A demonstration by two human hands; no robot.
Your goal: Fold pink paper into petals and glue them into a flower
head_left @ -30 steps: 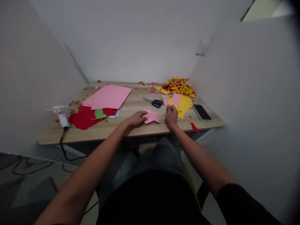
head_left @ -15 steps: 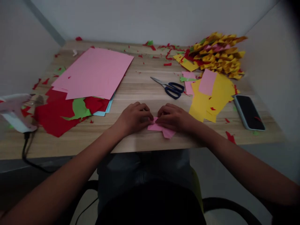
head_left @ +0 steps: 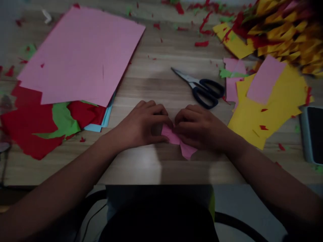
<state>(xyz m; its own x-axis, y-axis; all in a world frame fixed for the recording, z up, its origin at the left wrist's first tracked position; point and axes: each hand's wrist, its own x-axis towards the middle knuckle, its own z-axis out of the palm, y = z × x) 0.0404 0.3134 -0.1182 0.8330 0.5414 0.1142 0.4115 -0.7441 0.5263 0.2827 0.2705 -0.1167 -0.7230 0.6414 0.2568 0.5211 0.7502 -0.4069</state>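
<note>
A small piece of folded pink paper lies near the table's front edge, between my two hands. My left hand grips its left end between thumb and fingers. On the other side, my right hand pinches the paper and hides part of it. One pink flap hangs out below my right fingers. Scissors with dark blue handles rest just beyond my right hand, blades pointing to the far left.
Large pink sheets lie at left over red paper and a green scrap. Yellow sheets with a pink strip are at right, near a phone. A folded yellow paper piece stands behind, among red scraps.
The view has moved closer and tilted down, so things look larger. My left thumb has shifted to the lower edge of the pink paper. Both hands stay on it.
</note>
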